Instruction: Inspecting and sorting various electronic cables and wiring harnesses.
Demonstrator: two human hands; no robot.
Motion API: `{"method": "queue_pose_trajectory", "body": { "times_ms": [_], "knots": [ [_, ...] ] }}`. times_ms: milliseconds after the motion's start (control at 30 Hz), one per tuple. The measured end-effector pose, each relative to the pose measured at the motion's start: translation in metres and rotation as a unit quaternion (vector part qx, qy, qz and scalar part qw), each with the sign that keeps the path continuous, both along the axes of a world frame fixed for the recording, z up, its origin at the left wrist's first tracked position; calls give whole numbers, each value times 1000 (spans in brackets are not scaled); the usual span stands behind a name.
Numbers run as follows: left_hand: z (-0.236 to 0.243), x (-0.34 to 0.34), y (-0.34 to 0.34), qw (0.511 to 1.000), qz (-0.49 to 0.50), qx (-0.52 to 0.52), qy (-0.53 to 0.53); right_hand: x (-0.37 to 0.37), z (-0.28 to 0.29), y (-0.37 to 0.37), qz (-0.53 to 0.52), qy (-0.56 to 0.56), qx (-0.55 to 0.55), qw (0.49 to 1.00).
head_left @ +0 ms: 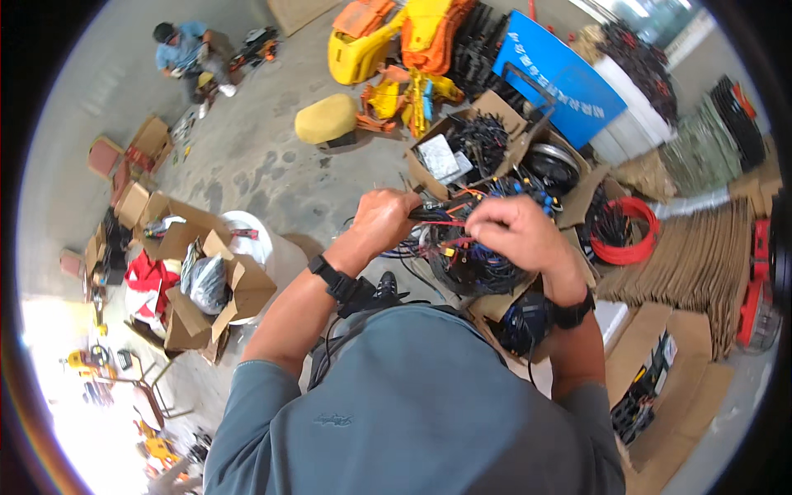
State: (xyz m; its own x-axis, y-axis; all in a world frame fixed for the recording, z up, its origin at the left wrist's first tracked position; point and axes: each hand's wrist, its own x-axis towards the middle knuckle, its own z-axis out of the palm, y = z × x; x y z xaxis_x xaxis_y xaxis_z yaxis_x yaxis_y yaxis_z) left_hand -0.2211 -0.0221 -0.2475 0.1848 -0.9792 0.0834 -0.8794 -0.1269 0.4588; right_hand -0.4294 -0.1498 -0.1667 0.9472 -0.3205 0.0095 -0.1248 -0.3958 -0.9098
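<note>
My left hand (384, 218) is closed around a bundle of black cable (429, 214) in front of my chest. A thin red wire (446, 223) runs from that bundle across to my right hand (513, 234), whose thumb and fingers pinch it. Below and between both hands lies a tangled heap of wiring harnesses (478, 271), mostly black and blue, with a small yellow connector (450, 252) among them. The ends of the bundle inside my left fist are hidden.
Beyond the heap stands an open carton of black cables (483, 144). A red coil of hose or cable (631, 231) lies to the right, beside stacked flat cardboard (676, 276). At left are cartons (247, 285) and a white drum (280, 260). A person (186, 58) sits far left.
</note>
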Motion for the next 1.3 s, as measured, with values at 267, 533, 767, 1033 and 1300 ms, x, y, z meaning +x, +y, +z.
{"method": "queue_pose_trajectory", "body": {
  "times_ms": [267,533,767,1033,1300],
  "knots": [
    [12,-14,-3,951,-256,-150,-87,18,-4,-54,-118,12,-251,961],
    [42,-28,1,929,-270,-251,6,17,-119,-36,-31,80,8,996],
    [27,-18,6,953,-155,-171,196,-19,-149,-64,-87,100,-49,990],
    [3,4,1,940,157,-9,303,-27,-97,-5,-256,-32,143,956],
    [-23,7,-14,914,184,-15,361,31,-118,65,-117,-77,-15,990]
  ]
}}
